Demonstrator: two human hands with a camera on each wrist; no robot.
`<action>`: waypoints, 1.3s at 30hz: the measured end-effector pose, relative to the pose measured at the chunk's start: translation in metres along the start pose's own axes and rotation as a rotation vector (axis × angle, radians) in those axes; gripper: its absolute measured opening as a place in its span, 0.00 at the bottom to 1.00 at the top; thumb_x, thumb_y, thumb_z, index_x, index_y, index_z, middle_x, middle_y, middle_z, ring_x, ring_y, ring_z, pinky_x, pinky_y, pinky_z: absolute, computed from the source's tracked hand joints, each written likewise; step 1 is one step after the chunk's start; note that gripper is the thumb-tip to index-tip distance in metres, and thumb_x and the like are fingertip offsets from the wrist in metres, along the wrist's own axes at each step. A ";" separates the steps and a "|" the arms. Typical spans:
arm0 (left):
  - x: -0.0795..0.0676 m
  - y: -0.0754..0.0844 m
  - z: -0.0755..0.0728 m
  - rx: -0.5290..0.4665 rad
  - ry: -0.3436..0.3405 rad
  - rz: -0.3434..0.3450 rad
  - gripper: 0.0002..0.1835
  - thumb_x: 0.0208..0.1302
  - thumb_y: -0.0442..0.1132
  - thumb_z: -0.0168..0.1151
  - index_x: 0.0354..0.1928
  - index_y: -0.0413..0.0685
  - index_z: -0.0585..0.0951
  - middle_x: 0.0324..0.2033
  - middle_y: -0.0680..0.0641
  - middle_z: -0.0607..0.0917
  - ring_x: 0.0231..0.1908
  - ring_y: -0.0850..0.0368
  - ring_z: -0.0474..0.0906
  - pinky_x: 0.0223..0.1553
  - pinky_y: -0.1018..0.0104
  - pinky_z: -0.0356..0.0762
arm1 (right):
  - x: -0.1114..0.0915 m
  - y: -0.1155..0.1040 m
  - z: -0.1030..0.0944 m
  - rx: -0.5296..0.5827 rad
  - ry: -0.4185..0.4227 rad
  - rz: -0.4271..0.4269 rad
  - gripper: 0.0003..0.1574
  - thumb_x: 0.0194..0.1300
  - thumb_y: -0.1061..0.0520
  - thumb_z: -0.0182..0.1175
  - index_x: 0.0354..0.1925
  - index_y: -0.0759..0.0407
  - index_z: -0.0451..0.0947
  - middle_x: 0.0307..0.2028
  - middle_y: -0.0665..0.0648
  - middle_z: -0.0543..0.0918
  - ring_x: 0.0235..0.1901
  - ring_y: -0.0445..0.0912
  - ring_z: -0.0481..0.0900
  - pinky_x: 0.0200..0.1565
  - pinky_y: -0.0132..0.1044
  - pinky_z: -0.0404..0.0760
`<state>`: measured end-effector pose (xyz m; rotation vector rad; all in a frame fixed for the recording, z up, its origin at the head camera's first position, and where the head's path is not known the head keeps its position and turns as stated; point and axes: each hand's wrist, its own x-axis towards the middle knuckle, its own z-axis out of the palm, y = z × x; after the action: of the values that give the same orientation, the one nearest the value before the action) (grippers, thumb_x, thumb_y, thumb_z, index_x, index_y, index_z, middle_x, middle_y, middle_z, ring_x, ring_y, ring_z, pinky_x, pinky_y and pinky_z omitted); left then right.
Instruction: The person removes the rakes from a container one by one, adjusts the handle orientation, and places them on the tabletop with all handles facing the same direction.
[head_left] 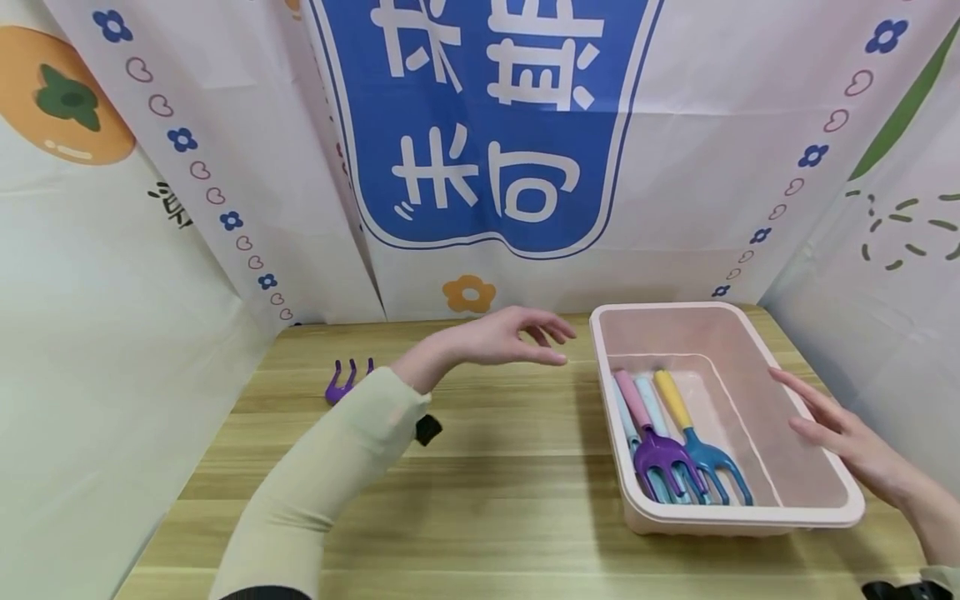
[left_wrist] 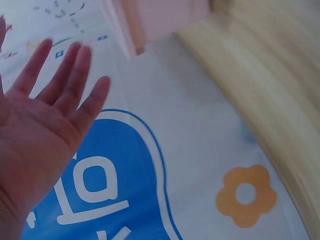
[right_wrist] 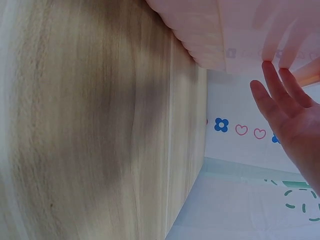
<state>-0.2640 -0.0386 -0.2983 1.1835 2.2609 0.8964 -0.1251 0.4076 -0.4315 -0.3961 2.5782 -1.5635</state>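
Note:
My left hand (head_left: 510, 336) hovers above the table left of a pink plastic bin (head_left: 693, 518), holding nothing, its fingers loosely bent toward the bin. In the left wrist view, the palm and spread fingers (left_wrist: 75, 90) show bare. My right hand (head_left: 851, 433) is at the bin's right rim, and in the right wrist view its fairly straight fingers (right_wrist: 280, 95) reach the outer wall. Inside the bin lie a purple toy garden fork (head_left: 667, 457) with a pink handle, a blue fork (head_left: 708, 454) with a yellow handle, and light-blue tools partly hidden beneath.
Purple fork tines (head_left: 343, 385) show on the wooden table (head_left: 495, 500) at left, the rest hidden behind my left forearm. Printed cloth walls (head_left: 675, 208) stand at the back and both sides. The tools lie in the bin's left half.

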 end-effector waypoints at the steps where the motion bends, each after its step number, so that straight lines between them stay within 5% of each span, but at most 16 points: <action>1: 0.007 0.002 -0.002 0.002 -0.018 0.000 0.24 0.66 0.50 0.63 0.61 0.50 0.76 0.54 0.53 0.78 0.51 0.61 0.75 0.51 0.67 0.74 | 0.000 0.000 0.000 0.002 -0.001 0.004 0.39 0.77 0.63 0.41 0.77 0.41 0.40 0.68 0.31 0.47 0.54 0.19 0.56 0.44 0.20 0.69; 10: 0.058 0.012 -0.016 -0.046 -0.160 0.022 0.26 0.65 0.45 0.66 0.62 0.47 0.75 0.57 0.46 0.78 0.55 0.56 0.73 0.52 0.67 0.74 | 0.000 0.000 -0.002 -0.004 -0.003 0.043 0.39 0.78 0.61 0.41 0.77 0.39 0.39 0.70 0.34 0.45 0.53 0.18 0.55 0.44 0.21 0.69; 17: 0.088 0.021 -0.013 0.020 -0.198 0.026 0.26 0.63 0.48 0.66 0.61 0.48 0.76 0.56 0.49 0.78 0.54 0.59 0.72 0.51 0.70 0.73 | 0.000 0.000 -0.002 -0.007 0.000 0.043 0.39 0.77 0.61 0.41 0.77 0.40 0.40 0.70 0.34 0.45 0.53 0.18 0.55 0.44 0.21 0.69; 25: 0.123 0.037 0.022 0.184 -0.229 0.047 0.28 0.57 0.54 0.71 0.58 0.51 0.79 0.53 0.54 0.79 0.54 0.61 0.71 0.50 0.75 0.69 | -0.001 -0.001 -0.002 -0.001 -0.007 0.021 0.39 0.77 0.61 0.41 0.77 0.41 0.40 0.69 0.33 0.45 0.54 0.19 0.55 0.44 0.20 0.68; 32: 0.146 0.036 0.059 0.153 -0.279 0.068 0.23 0.55 0.50 0.73 0.51 0.47 0.83 0.47 0.54 0.81 0.52 0.61 0.73 0.49 0.80 0.67 | 0.000 0.001 -0.001 -0.005 0.005 0.005 0.40 0.76 0.63 0.41 0.77 0.42 0.41 0.68 0.32 0.47 0.55 0.20 0.55 0.44 0.19 0.66; 39: 0.157 0.030 0.084 0.170 -0.322 -0.079 0.22 0.52 0.51 0.75 0.47 0.49 0.83 0.41 0.54 0.80 0.45 0.63 0.73 0.43 0.79 0.70 | 0.000 0.000 -0.001 0.006 -0.001 -0.015 0.39 0.76 0.64 0.41 0.77 0.43 0.41 0.68 0.31 0.48 0.56 0.20 0.55 0.45 0.19 0.66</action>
<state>-0.2793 0.1346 -0.3480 1.2036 2.1326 0.4527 -0.1250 0.4083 -0.4313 -0.4167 2.5756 -1.5752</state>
